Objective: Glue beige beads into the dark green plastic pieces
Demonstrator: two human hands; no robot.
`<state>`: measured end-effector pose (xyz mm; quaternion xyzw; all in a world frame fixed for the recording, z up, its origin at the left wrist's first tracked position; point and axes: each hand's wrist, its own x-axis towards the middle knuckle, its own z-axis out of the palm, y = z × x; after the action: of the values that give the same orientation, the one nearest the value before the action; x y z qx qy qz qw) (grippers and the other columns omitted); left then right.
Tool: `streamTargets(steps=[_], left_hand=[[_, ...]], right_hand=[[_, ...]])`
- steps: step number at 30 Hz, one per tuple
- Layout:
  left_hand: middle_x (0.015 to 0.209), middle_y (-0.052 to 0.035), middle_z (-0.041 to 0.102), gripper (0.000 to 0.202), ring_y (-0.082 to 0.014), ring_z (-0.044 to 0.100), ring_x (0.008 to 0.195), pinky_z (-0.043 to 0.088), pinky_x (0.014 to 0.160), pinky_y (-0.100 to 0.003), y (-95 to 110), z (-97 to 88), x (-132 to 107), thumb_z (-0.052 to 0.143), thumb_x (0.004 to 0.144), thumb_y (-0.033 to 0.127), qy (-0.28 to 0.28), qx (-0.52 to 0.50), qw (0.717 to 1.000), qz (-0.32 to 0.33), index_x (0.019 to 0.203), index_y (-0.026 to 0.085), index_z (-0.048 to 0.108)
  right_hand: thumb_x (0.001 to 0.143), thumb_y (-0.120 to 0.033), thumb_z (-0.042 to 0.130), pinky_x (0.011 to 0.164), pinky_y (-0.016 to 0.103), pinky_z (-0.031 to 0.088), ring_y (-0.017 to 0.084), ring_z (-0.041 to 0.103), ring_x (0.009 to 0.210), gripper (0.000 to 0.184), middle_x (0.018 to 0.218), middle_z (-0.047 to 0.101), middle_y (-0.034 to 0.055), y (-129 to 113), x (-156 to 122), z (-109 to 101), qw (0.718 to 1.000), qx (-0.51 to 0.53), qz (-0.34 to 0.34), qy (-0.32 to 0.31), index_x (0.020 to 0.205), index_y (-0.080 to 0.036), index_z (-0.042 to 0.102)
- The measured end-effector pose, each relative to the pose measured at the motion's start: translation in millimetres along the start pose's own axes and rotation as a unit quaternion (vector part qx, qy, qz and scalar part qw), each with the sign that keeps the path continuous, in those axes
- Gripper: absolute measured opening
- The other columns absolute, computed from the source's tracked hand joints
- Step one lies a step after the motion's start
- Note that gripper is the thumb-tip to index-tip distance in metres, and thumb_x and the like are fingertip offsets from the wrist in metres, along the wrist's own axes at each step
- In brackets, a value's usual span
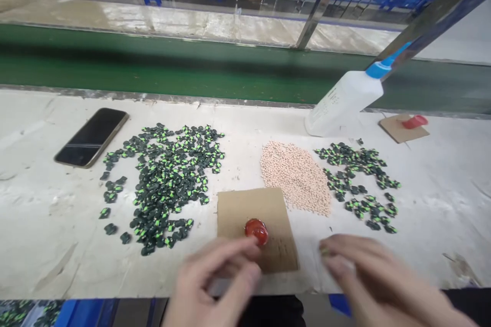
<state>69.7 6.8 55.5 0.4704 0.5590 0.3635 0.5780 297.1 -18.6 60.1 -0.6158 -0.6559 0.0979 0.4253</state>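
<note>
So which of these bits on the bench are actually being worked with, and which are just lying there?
Probably in the job: left hand, right hand, cardboard square, red blob on it, green-black pieces, pink beads.
Just lying about: phone, white bottle, far cardboard scrap, red cap on it.

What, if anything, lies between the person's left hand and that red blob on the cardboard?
Nothing visible does. The left hand reaches right up to the red blob on the cardboard square, with only bare cardboard there. The right hand is off to the side. Motion blur hides whether the fingers touch the blob.
</note>
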Motion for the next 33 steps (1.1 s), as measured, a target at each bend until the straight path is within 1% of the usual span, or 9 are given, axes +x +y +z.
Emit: streamTargets(steps=[3, 6, 8, 12, 18, 21, 25, 29, 33], left_hand=[[0.111, -0.0113, 0.079, 0.025, -0.0264, 0.073, 0.094, 0.057, 0.089, -0.038, -6.1, -29.8, 27.5, 0.06, 0.099, 0.024, 0.15, 0.307, 0.916, 0.21, 0.112, 0.022, 0.082], [0.102, -0.0137, 0.078, 0.035, -0.0298, 0.072, 0.087, 0.057, 0.077, -0.041, -13.9, -53.5, 54.2, 0.047, 0.105, 0.024, 0.119, 0.512, 0.786, 0.326, 0.114, 0.018, 0.08], [0.096, -0.0123, 0.079, 0.038, -0.0288, 0.072, 0.081, 0.056, 0.072, -0.039, -18.2, -62.1, 65.4, 0.042, 0.106, 0.022, 0.09, 0.568, 0.733, 0.363, 0.11, 0.018, 0.08], [0.094, -0.0105, 0.077, 0.044, -0.0269, 0.073, 0.078, 0.055, 0.066, -0.035, -21.8, -70.3, 72.9, 0.035, 0.107, 0.024, 0.066, 0.591, 0.706, 0.384, 0.1, 0.019, 0.078], [0.099, -0.0141, 0.075, 0.046, -0.0296, 0.072, 0.078, 0.058, 0.065, -0.038, -20.0, -80.8, 80.9, 0.032, 0.106, 0.021, 0.015, 0.639, 0.662, 0.392, 0.097, 0.018, 0.077], [0.11, -0.0175, 0.075, 0.041, -0.0328, 0.072, 0.088, 0.06, 0.073, -0.042, -24.9, -84.9, 85.5, 0.036, 0.108, 0.027, 0.015, 0.617, 0.679, 0.397, 0.103, 0.016, 0.075], [0.116, -0.0141, 0.074, 0.034, -0.0331, 0.071, 0.104, 0.059, 0.082, -0.041, -25.4, -81.3, 77.7, 0.042, 0.107, 0.036, 0.058, 0.497, 0.792, 0.351, 0.105, 0.022, 0.072], [0.087, -0.0039, 0.073, 0.025, -0.0229, 0.069, 0.073, 0.055, 0.066, -0.029, -11.0, -66.6, 58.4, 0.051, 0.103, 0.045, 0.085, 0.358, 0.898, 0.242, 0.103, 0.027, 0.068], [0.085, -0.0011, 0.069, 0.022, -0.0202, 0.064, 0.07, 0.049, 0.06, -0.026, 1.3, -52.5, 43.8, 0.061, 0.096, 0.045, 0.127, 0.242, 0.947, 0.168, 0.105, 0.029, 0.072]], right_hand=[[0.094, -0.043, 0.071, 0.07, 0.043, 0.062, 0.029, 0.079, 0.076, 0.018, 0.085, 0.084, 0.0055, 54.6, 16.5, -13.6, 0.967, -0.223, 0.037, 0.114, 0.087, -0.028, 0.079], [0.098, -0.054, 0.059, 0.059, 0.043, 0.057, 0.033, 0.078, 0.07, 0.041, 0.081, 0.083, 0.0125, 103.0, 34.0, -24.6, 0.947, -0.3, 0.023, 0.11, 0.078, -0.023, 0.079], [0.099, -0.056, 0.053, 0.057, 0.043, 0.056, 0.032, 0.076, 0.066, 0.048, 0.078, 0.082, 0.0139, 123.7, 41.9, -29.5, 0.943, -0.317, 0.018, 0.103, 0.075, -0.022, 0.078], [0.101, -0.046, 0.052, 0.072, 0.046, 0.06, 0.032, 0.077, 0.08, 0.04, 0.087, 0.083, 0.0147, 130.0, 49.6, -24.7, 0.944, -0.319, -0.002, 0.081, 0.084, -0.022, 0.08], [0.102, -0.032, 0.053, 0.09, 0.051, 0.059, 0.032, 0.073, 0.104, 0.03, 0.113, 0.081, 0.014, 86.4, 67.3, 16.7, 0.968, -0.237, -0.068, -0.055, 0.108, -0.021, 0.08], [0.1, -0.024, 0.055, 0.084, 0.049, 0.06, 0.031, 0.072, 0.098, 0.026, 0.108, 0.081, 0.012, 70.7, 78.0, 34.0, 0.967, -0.21, -0.083, -0.116, 0.108, -0.023, 0.08], [0.098, -0.015, 0.053, 0.074, 0.043, 0.059, 0.028, 0.071, 0.084, 0.029, 0.093, 0.082, 0.0102, 67.2, 84.1, 44.5, 0.968, -0.193, -0.083, -0.139, 0.096, -0.024, 0.081], [0.097, -0.018, 0.053, 0.075, 0.044, 0.059, 0.028, 0.073, 0.085, 0.03, 0.093, 0.083, 0.0104, 72.0, 83.3, 44.1, 0.975, -0.17, -0.068, -0.123, 0.092, -0.024, 0.083], [0.095, -0.021, 0.053, 0.079, 0.047, 0.062, 0.029, 0.078, 0.086, 0.032, 0.094, 0.086, 0.0089, 74.9, 81.1, 37.4, 0.986, -0.138, -0.035, -0.091, 0.09, -0.025, 0.084]])
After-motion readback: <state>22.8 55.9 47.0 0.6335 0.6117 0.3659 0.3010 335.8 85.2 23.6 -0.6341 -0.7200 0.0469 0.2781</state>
